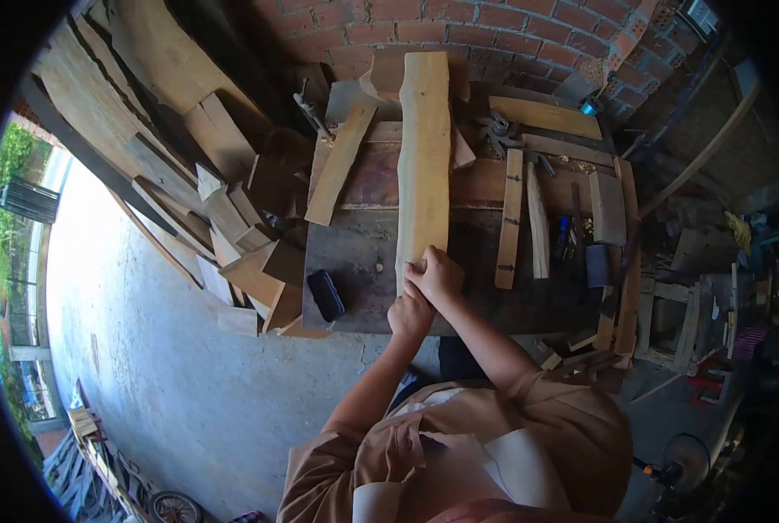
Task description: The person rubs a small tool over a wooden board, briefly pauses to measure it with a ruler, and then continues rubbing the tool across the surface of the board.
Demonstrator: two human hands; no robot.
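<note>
Where left hand [409,315] and right hand [437,275] meet, plank [424,148] ends

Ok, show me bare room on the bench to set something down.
Bare bench top between the black case and the long plank; another strip between that plank and the narrow slat. The right end, with slats and tools, is crowded, as is the scrap pile on the left.

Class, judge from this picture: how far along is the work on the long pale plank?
Done: the long pale plank lies flat on the workbench. In hand: the right hand curls over its near end, with the left hand close beside it. Left: no tool touches it and no cut shows, so any shaping probably hasn't begun.
</note>
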